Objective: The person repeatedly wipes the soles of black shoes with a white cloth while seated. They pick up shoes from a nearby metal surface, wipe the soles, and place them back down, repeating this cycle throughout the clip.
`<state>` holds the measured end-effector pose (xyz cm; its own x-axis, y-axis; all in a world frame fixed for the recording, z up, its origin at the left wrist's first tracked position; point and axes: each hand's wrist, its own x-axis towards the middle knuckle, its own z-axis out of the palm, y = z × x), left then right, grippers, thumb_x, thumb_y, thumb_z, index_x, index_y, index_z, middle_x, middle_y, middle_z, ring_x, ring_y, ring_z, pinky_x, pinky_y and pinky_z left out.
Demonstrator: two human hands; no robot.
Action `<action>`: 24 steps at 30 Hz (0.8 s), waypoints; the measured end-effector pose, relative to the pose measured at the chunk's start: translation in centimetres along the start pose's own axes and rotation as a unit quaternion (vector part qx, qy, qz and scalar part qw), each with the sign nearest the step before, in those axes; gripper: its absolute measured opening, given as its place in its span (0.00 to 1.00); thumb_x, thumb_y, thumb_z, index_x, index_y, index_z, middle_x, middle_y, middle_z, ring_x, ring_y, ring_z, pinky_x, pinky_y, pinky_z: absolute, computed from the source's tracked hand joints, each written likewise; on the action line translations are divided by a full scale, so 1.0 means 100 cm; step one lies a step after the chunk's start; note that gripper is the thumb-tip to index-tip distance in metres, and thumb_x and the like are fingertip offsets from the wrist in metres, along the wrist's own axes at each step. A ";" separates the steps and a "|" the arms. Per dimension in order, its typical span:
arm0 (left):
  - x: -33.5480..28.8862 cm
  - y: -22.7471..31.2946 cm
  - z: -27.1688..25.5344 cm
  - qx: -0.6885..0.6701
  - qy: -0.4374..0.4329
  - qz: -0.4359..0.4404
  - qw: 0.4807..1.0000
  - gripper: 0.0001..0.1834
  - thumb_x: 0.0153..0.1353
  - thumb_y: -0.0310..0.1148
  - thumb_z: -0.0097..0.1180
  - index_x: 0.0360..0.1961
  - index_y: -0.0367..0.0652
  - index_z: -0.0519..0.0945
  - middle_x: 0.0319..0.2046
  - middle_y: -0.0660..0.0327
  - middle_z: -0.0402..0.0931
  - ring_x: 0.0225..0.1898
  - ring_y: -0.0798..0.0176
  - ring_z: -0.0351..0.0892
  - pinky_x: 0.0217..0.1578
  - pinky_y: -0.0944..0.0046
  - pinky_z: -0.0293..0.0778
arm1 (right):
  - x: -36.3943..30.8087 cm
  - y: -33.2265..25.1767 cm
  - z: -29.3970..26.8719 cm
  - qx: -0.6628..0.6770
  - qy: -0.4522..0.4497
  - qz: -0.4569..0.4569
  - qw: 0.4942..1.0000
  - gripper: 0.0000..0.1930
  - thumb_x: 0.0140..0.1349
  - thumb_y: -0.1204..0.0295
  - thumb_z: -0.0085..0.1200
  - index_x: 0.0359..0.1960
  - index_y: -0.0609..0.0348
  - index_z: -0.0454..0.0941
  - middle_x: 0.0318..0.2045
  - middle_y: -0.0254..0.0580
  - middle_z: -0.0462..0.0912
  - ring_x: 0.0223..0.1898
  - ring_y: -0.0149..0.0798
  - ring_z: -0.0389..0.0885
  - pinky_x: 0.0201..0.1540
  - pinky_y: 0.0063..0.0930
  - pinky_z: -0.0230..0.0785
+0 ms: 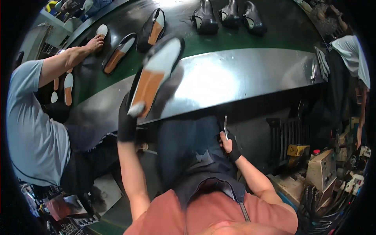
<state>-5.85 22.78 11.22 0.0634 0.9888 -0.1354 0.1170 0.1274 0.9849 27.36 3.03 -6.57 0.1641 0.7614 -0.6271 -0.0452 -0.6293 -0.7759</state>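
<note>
My left hand point(131, 115), in a black fingerless glove, grips a black shoe point(154, 74) by its heel end above the metal ledge. The shoe's underside faces me, white at the forefoot and tan toward the heel, slightly blurred by motion. The thumb, with a pale covering on its tip, presses on the tan part. Beside my right thigh, my right hand point(228, 144), also gloved in black, is closed round a slim metal tool point(225, 124) pointing up. The tool's exact kind is unclear.
A green conveyor belt point(231, 42) beyond the shiny metal ledge point(250, 74) carries upturned shoes point(118, 54) and upright black boots point(204, 18). At left a co-worker's hand point(95, 43) touches another shoe. A machine with a red button point(316, 152) and cables stands at right.
</note>
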 end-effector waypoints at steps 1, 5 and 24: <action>-0.045 0.003 -0.009 -0.113 0.063 -0.062 0.990 0.35 0.49 0.31 0.62 0.60 0.37 0.66 0.51 0.53 0.73 0.50 0.60 0.75 0.46 0.64 0.75 | -0.008 0.008 0.003 0.032 0.029 -0.023 0.999 0.29 0.58 0.38 0.49 0.23 0.55 0.71 0.17 0.30 0.72 0.18 0.25 0.69 0.22 0.23 0.61; -0.148 0.000 -0.052 0.052 0.034 0.050 0.997 0.41 0.34 0.35 0.72 0.53 0.36 0.70 0.51 0.54 0.70 0.56 0.54 0.69 0.59 0.55 0.65 | -0.064 -0.017 -0.008 -0.049 0.004 -0.049 0.998 0.31 0.60 0.37 0.44 0.25 0.56 0.73 0.18 0.30 0.71 0.21 0.25 0.68 0.27 0.22 0.62; -0.092 -0.104 0.105 -0.129 -0.194 0.174 0.957 0.23 0.68 0.47 0.39 0.36 0.40 0.80 0.37 0.60 0.80 0.45 0.60 0.75 0.55 0.59 0.65 | -0.140 -0.036 0.061 0.061 -0.264 -0.149 0.951 0.23 0.74 0.59 0.30 0.49 0.64 0.73 0.41 0.37 0.79 0.41 0.30 0.76 0.49 0.24 0.66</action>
<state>2.81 11.57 1.12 0.4230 0.8777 0.2254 -0.2242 -0.1397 0.9645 19.23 -4.44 4.62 -0.3292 0.8953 -0.2999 -0.1934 -0.3749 -0.9067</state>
